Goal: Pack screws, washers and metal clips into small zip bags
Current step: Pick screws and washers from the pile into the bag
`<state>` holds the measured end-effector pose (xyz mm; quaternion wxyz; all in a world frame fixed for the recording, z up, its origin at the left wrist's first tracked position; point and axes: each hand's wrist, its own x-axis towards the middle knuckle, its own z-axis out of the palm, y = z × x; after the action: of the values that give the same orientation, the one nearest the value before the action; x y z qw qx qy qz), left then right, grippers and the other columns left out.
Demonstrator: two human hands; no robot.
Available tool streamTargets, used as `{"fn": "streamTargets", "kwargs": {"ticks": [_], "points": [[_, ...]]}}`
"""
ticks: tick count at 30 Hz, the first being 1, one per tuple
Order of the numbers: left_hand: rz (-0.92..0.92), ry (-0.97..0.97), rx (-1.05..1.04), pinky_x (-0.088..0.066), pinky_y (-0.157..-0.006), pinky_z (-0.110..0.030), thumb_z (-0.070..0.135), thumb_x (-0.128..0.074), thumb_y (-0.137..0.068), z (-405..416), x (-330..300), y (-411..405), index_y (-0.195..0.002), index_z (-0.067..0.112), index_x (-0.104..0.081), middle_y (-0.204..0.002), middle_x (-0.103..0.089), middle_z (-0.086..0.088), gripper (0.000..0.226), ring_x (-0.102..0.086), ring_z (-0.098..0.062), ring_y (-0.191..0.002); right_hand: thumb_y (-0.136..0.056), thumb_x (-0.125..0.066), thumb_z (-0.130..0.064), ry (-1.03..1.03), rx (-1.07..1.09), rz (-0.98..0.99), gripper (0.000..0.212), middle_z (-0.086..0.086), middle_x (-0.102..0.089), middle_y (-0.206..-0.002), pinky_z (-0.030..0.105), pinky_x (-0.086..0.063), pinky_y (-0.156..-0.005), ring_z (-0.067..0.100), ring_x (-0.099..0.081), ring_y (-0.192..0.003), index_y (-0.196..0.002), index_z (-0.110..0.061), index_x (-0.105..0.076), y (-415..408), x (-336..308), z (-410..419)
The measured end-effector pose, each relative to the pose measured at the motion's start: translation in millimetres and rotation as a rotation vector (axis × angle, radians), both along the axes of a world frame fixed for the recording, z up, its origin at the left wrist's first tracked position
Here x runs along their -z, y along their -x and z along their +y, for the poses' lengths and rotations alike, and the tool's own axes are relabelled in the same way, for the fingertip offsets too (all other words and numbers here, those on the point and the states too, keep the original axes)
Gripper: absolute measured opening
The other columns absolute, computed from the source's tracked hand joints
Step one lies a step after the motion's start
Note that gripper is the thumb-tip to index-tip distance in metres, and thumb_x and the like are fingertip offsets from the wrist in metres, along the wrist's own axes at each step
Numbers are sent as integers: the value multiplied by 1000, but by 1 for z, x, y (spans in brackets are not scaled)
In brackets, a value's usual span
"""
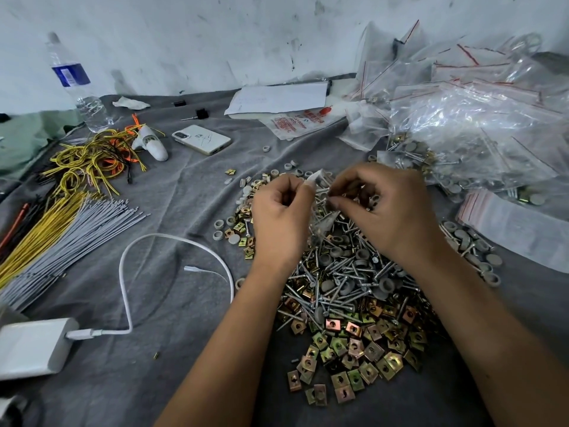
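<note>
Head view: both hands work above the pile of screws (341,272). The left hand (281,215) pinches the small zip bag (320,217) at its mouth, and the right hand (385,208) has its fingers curled round screws. A slack mouth could spill them back.

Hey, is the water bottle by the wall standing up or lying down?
Standing. The water bottle is upright on the grey cloth near the wall, cap on top; its lean looks like wide-angle distortion.
</note>
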<state>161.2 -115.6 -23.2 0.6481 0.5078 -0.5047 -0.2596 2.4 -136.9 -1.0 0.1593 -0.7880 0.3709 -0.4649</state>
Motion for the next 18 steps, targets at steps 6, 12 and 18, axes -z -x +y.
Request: {"fn": "streamTargets", "kwargs": {"ticks": [6,12,18], "points": [[118,-1,-11,-30,-51,-31,20,-63,-90,-1,-1,-2,-66,-6,-45,-54,-41,-11,39,-36,-20,-52,-88,-79,-15,-17,52,-139,10,-9,-73,-87,24,-59,-69,5,-70,-79,-97,-15,-75,6,-2,0],[174,-8,-24,-32,-53,-30,21,-62,-89,-2,0,-4,-64,-2,-38,-59,-36,-10,42,-33,-24,-58,-88,-78,-24,-130,183,247,9,-12,-67,-89,12,-43,-70,0,-61,-82,-97,-21,-76,13,6,-12],[190,-20,-14,-29,-52,-29,21,-62,-88,-1,0,-5,-65,8,-49,-55,-37,-6,30,-33,-23,-56,-88,-69,-57,-214,290,634,34,2,-62,-107,35,-44,-85,26,-54,-110,-107,-30,-76,3,8,-15]]}}
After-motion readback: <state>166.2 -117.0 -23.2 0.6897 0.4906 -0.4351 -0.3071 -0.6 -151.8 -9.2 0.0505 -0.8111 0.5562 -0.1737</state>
